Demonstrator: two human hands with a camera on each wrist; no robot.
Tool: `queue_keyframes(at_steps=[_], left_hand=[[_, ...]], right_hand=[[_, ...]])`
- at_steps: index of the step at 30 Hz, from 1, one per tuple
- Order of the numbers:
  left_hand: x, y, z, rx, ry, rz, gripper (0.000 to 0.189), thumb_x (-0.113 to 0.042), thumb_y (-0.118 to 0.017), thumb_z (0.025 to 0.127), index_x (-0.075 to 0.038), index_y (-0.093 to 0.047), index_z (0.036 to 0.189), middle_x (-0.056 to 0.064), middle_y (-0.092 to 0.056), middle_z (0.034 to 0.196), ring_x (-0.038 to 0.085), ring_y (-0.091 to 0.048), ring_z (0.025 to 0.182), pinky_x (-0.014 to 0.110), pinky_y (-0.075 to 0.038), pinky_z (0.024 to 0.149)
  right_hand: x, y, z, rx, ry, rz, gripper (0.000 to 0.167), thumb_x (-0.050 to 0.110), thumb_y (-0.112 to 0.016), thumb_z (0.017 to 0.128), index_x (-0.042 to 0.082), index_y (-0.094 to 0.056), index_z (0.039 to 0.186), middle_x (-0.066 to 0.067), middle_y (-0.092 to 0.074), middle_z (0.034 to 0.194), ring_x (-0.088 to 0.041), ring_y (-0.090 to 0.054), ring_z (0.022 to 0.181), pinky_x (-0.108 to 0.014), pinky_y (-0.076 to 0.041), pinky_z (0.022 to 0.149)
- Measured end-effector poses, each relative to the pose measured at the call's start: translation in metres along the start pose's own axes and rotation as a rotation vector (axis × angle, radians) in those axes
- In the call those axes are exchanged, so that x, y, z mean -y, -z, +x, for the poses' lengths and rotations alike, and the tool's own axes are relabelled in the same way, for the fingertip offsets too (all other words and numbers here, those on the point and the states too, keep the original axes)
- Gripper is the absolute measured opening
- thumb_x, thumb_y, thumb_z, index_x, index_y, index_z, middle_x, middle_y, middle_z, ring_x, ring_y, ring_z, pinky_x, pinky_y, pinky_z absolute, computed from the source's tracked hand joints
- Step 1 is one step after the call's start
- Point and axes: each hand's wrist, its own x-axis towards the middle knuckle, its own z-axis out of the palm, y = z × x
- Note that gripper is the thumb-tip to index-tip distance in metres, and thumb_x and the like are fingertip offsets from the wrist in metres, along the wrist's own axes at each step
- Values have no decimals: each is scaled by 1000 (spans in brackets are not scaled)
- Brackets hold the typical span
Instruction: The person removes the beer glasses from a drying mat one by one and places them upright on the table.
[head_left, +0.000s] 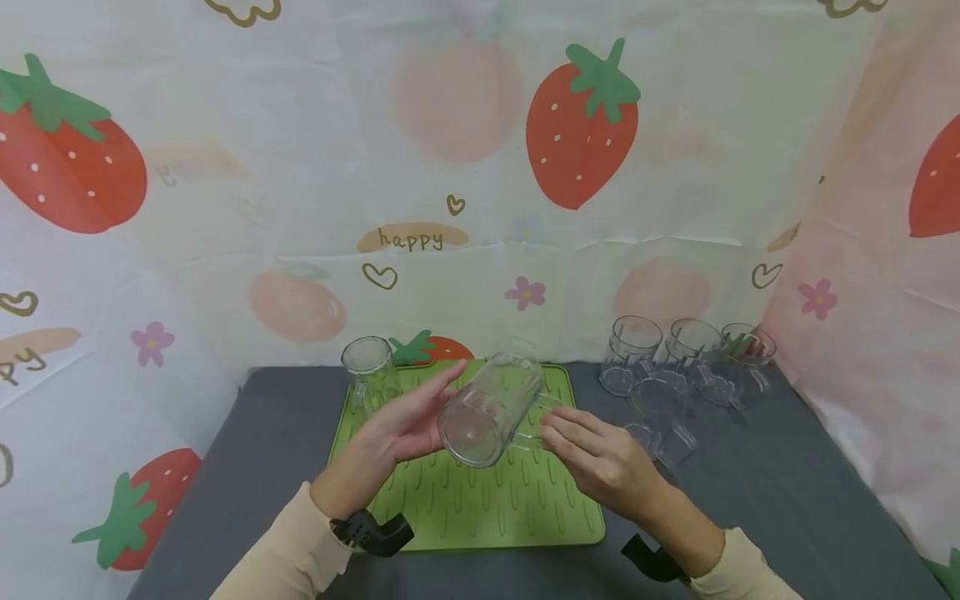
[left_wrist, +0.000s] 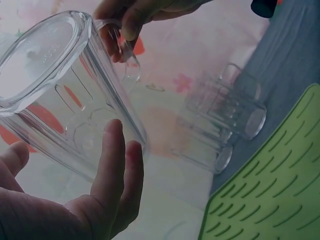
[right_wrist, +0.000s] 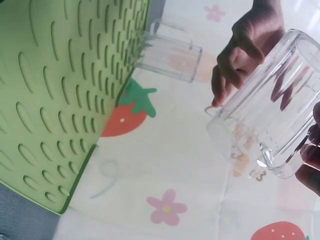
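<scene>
A clear glass mug [head_left: 491, 408] is held up over the green mat, tilted with its base toward me. My right hand [head_left: 600, 458] pinches the mug's handle, also seen in the left wrist view, where the base of the mug [left_wrist: 37, 60] faces the camera. On the other side, my left hand [head_left: 416, 421] is spread beside the glass with thumb and fingers extended. In the left wrist view its fingers [left_wrist: 111, 165] lie along the mug's side; whether all of them touch is unclear. The right wrist view shows the left hand [right_wrist: 252, 37] alongside the mug wall [right_wrist: 265, 100].
A ridged green mat [head_left: 487, 508] lies on the dark grey table [head_left: 255, 475]. Another glass mug [head_left: 372, 379] stands at the mat's back left corner. Several more glass mugs [head_left: 632, 358] stand close together at the back right. Strawberry-print cloth [head_left: 322, 167] hangs behind and at the sides.
</scene>
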Motion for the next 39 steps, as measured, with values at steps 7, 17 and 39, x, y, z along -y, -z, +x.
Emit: queue_keyframes(at_steps=[7,17,39], left_hand=[[-1,1,6,-33,47,37,80,-57,-34,101,5,-25,149,7,-59,115,14,-64,100,28,-56,82],[0,1,9,-30,30,35,77,-57,-51,95,-6,-30,148,3,-60,115,10,-62,101,28,-52,90],[1,3,6,-18,-6,93,72,-46,-42,100,7,-27,147,1,-62,110,9,-65,94,24,-54,84]], right_hand=[[0,-1,-2,18,14,-12,27,8,-51,101,-1,-75,97,-13,-76,91,-25,-72,84,-31,-60,73],[2,0,-2,52,22,-41,28,8,-49,102,0,-75,97,-11,-75,93,-24,-72,86,-30,-59,76],[4,1,1,119,-158,64,30,21,-50,103,5,-74,96,-11,-72,99,-27,-68,96,-32,-59,77]])
